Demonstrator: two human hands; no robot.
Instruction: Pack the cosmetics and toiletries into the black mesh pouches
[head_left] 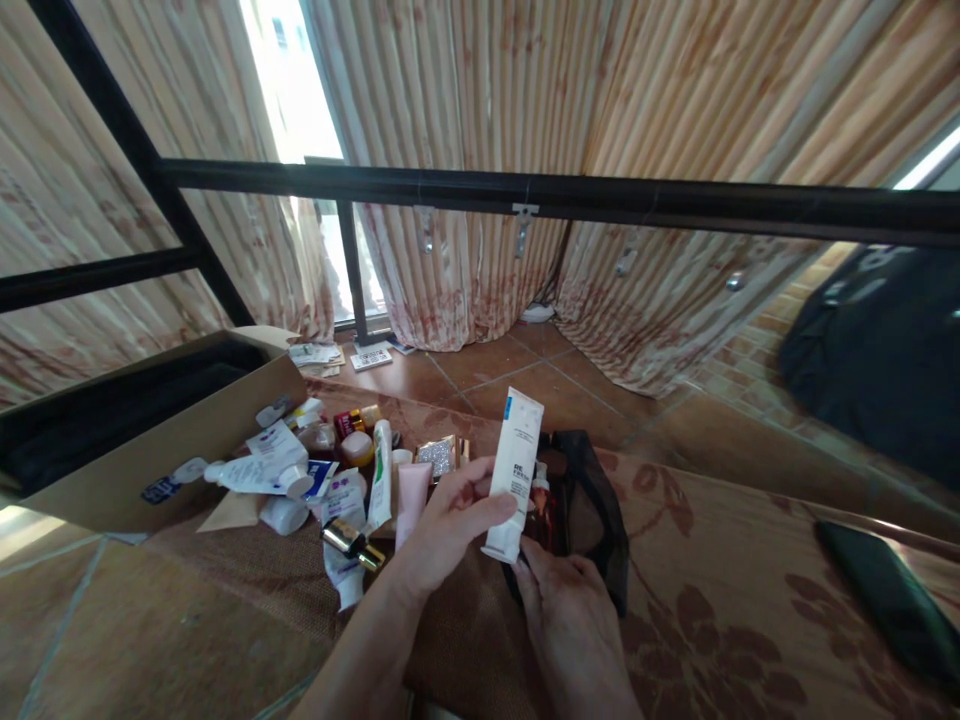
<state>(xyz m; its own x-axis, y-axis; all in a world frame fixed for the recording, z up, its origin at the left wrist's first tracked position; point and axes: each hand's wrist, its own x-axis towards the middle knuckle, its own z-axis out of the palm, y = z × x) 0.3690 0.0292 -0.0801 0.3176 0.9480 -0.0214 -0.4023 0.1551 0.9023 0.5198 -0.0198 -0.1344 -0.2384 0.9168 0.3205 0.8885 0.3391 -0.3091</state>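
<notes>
My left hand (457, 515) is closed around a white squeeze tube (516, 470) with dark print and a blue mark at one corner, held tilted upright. Just below it, my right hand (571, 610) has its fingers bent on the near edge of a black mesh pouch (600, 500); part of the fingers is hidden. A small bottle with dark red contents (541, 510) shows inside the pouch. Left of my hands lie a pink tube (412, 500), a white and green tube (381, 475), a glittery compact (437, 457) and a black and gold bottle (352, 542).
More tubes and jars pile up against a cardboard box (165, 455) holding dark cloth. A dark phone (892, 590) lies on the patterned brown cloth (697, 560) at right. A black metal rail (600, 195) crosses before pleated curtains (465, 100).
</notes>
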